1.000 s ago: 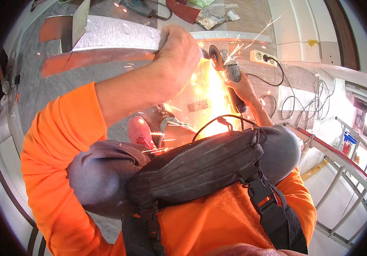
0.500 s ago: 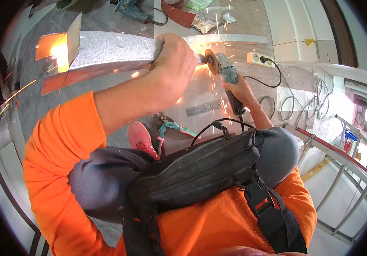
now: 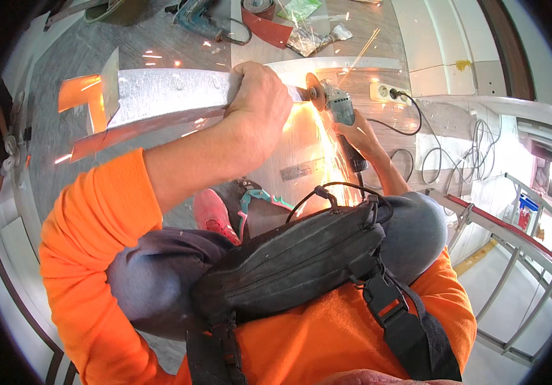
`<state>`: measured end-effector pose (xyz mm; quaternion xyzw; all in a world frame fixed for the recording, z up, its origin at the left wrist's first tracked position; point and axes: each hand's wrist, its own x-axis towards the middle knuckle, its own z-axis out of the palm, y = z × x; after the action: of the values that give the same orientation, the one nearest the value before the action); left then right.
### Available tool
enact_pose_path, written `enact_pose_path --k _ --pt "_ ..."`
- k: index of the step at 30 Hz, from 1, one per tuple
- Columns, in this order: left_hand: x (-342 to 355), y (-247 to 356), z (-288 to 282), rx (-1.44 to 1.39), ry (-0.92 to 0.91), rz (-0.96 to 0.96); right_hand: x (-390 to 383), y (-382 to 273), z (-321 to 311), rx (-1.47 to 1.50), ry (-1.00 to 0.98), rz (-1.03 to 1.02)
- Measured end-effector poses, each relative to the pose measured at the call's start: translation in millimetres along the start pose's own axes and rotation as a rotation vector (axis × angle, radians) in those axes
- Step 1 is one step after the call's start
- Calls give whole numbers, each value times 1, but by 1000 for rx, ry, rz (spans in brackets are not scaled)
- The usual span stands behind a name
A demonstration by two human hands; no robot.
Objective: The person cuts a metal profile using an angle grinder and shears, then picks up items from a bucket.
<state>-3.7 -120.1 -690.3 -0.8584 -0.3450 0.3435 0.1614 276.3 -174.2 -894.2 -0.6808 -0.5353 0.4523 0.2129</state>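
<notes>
My left hand point(image 3: 260, 106) is closed over the near end of a grey metal channel point(image 3: 167, 93) whose far-left end is cut into flaps lit orange. In my right hand point(image 3: 361, 135) is an angle grinder point(image 3: 340, 109), gripped around its body. Its brown disc point(image 3: 315, 92) meets the end of the metal just right of my left hand. Bright sparks point(image 3: 327, 154) stream down from the contact toward my legs. The exact line of contact is partly lost in glare.
A power strip point(image 3: 389, 93) with a plugged-in cord lies right of the grinder, loose cable point(image 3: 478, 151) beyond it. At the back are a blue power tool point(image 3: 200, 24) and a roll of red abrasive point(image 3: 266, 29). Green-handled clamping pliers point(image 3: 260, 194) rest by my pink shoe point(image 3: 213, 215). A ladder point(image 3: 510, 256) stands right.
The spark stream now pours downward toward me in a dense fan, where before it was scattered. The metal and the grinder's disc have shifted slightly; both hands keep their hold.
</notes>
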Motion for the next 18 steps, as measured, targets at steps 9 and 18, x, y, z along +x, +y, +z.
enact_pose_path --k 9,18 --pt "-1 -1 3 8 23 -22 -4 -11 -3 -142 9 195" --pt "-29 -85 80 -787 -23 -267 -30 -21 -42 605 134 124"
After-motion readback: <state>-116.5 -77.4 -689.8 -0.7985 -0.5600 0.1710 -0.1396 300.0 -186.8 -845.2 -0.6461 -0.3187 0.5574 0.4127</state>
